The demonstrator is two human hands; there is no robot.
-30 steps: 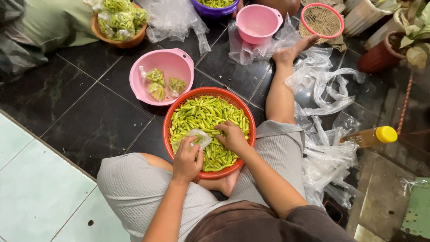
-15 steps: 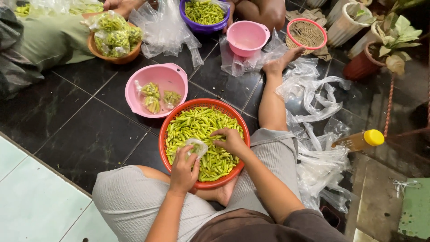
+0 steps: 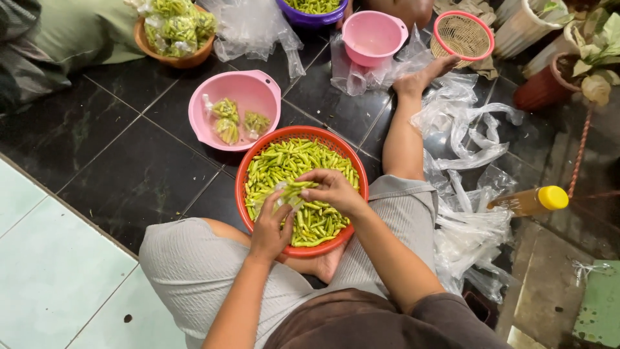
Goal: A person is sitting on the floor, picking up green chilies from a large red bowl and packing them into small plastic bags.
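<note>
My left hand [image 3: 270, 227] curls around the lower part of a small clear plastic bag [image 3: 279, 197], fingers closed on it, while my right hand [image 3: 332, 190] pinches the bag's top from the right with thumb and fingertips drawn together. The bag holds a few green chilies, and both hands keep it just above the heap of green chilies [image 3: 298, 169] that fills the round red basket [image 3: 352, 158]. That basket sits on the dark tiled floor [image 3: 116, 168] between my knees, with my right leg stretched out toward the far right.

Just to the far left of the red basket, touching or nearly touching its rim, sits a pink colander [image 3: 255, 87] with three small filled bags of chilies inside. Farther left, an orange bowl [image 3: 174, 59] is piled with more filled bags. At the far edge I see a purple bowl [image 3: 303, 19] of chilies, a smaller pink colander [image 3: 374, 39], and a red-rimmed woven basket [image 3: 462, 35] near my foot. Loose clear plastic bags [image 3: 468, 213] lie scattered on the right, with a yellow-capped bottle [image 3: 529, 200] lying on its side beside them. Pale tiles [image 3: 51, 271] border the near left.
</note>
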